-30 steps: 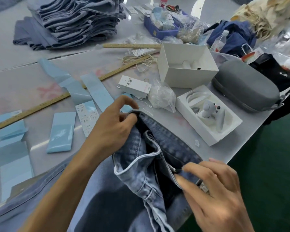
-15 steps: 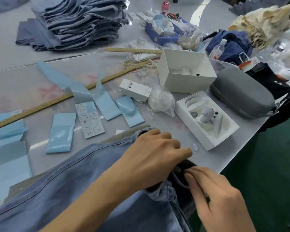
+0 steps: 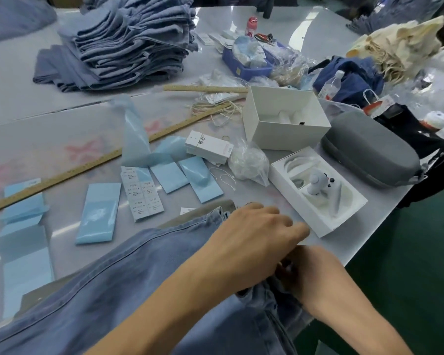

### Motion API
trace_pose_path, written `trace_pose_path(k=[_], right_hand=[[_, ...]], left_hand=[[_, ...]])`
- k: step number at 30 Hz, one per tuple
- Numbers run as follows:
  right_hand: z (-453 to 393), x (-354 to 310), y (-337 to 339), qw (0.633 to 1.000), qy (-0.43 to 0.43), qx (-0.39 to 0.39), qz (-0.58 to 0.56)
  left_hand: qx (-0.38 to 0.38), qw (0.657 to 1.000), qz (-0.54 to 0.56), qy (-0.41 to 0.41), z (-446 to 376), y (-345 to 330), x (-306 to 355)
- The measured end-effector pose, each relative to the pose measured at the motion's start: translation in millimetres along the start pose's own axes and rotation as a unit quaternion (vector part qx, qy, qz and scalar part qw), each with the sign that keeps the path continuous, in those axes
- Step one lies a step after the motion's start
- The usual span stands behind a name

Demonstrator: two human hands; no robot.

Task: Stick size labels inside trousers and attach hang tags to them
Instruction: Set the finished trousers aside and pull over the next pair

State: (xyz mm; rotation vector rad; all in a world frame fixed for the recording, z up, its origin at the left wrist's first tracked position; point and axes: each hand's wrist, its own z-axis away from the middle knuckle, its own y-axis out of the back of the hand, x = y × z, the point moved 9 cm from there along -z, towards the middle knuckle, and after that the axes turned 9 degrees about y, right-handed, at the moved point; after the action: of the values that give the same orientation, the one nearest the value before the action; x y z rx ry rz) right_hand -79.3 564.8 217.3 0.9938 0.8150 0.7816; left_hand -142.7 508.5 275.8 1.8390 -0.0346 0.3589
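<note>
Nearest us, the trousers (image 3: 108, 290) lie spread across the near edge of the counter (image 3: 49, 149), pale blue denim running from the near left toward the waistband at the near right. Both hands are working right at that waistband. The left hand (image 3: 251, 242) reaches across from the left, knuckles up, fingers bent down over the denim, grip clamped on the cloth. The right hand (image 3: 315, 275) comes in from the near right and meets it, tucked partly under the left; its fingertips are hidden, so I cannot tell whether that grip is apart or together.

Just beyond the trousers, a sheet of size labels (image 3: 141, 193) lies flat, flanked by light blue backing strips (image 3: 98, 213) on both sides. To the right of those, a small stack of white hang tags (image 3: 209, 147) sits beside a clear bag of white string (image 3: 248, 162), with a loose loop of string (image 3: 222, 176) just near of them.

At the near right, an open white box (image 3: 318, 190) holds a white controller (image 3: 318, 181). Behind it stands another open white box (image 3: 285, 119), and right of that a grey case (image 3: 372, 152).

A long wooden ruler (image 3: 87, 167) slants across the counter from left to centre. Far left, a tall pile of folded jeans (image 3: 128, 39). Far centre, a blue tray (image 3: 246, 62) of odds and ends.
</note>
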Motion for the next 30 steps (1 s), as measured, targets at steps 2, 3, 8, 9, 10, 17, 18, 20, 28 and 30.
trace_pose_path(k=[2,3,8,9,10,17,18,20,28,30], right_hand=[[-0.1,13.2,-4.1,0.991,-0.007,0.024,-0.132],[1.8,18.2,-4.7,0.976,-0.011,0.043,-0.212],[11.0,29.0,-8.3,0.871,-0.046,0.113,-0.475],[11.5,29.4,-9.5,0.851,-0.052,0.121,-0.508],[12.0,29.0,-10.1,0.833,-0.056,0.127,-0.536],[14.7,20.3,-7.3,0.776,-0.025,0.161,-0.609],[15.0,20.5,-7.9,0.774,-0.024,0.165,-0.61],[15.8,23.4,-10.0,0.772,-0.026,0.174,-0.61],[15.7,25.9,-16.3,0.77,-0.017,0.166,-0.616],[15.5,26.0,-16.8,0.767,-0.019,0.166,-0.62]], left_hand=[[-0.043,0.998,0.035,0.011,9.5,-6.1,-8.6],[-0.054,0.997,0.046,0.026,14.7,-7.2,-14.9],[-0.067,0.995,0.07,0.015,35.2,0.8,-25.6],[-0.059,0.995,0.074,0.013,38.7,2.6,-26.4],[-0.048,0.996,0.077,0.015,41.5,4.3,-28.1],[0.007,0.989,0.134,0.068,56.7,7.5,-38.8],[0.007,0.989,0.126,0.074,57.4,6.5,-37.4],[-0.003,0.99,0.115,0.083,57.1,3.7,-35.2],[-0.042,0.986,0.124,0.103,53.1,-3.2,-35.2],[-0.037,0.986,0.125,0.101,53.8,-3.8,-35.5]])
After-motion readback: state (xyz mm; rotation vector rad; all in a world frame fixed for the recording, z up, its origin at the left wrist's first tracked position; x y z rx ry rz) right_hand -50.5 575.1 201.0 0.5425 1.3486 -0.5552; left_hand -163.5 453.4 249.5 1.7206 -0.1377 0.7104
